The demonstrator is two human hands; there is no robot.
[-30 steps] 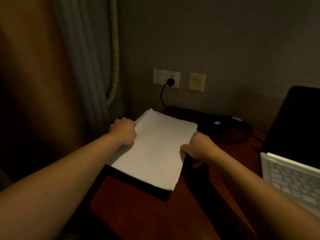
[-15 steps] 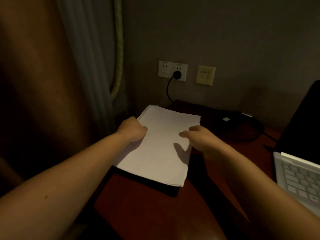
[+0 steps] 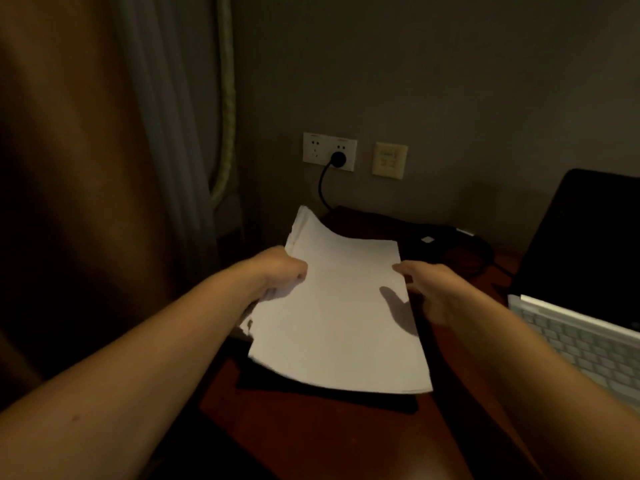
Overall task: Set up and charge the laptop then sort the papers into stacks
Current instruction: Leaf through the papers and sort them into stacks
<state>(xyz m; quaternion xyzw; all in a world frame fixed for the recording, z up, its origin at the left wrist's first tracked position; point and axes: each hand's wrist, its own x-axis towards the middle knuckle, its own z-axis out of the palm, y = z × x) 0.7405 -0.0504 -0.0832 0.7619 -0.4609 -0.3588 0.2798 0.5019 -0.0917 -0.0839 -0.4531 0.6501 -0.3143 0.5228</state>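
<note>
Above the dark red wooden desk (image 3: 311, 441) at lower centre, the limp stack of white paper sheets (image 3: 339, 313) hangs mid-frame, its far corner curling. The left hand (image 3: 277, 271) clenches its left edge, and the right hand (image 3: 436, 289) meets the right edge, though I cannot tell whether it pinches. Light and slippery, the sheets probably want 2 opposite-edge holds.

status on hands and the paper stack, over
Left hand grips the paper stack by its left edge. Right hand at the right edge, grip unclear. Papers in one pile over the table, unsorted. Laptop open at right, nothing in the way.
</note>
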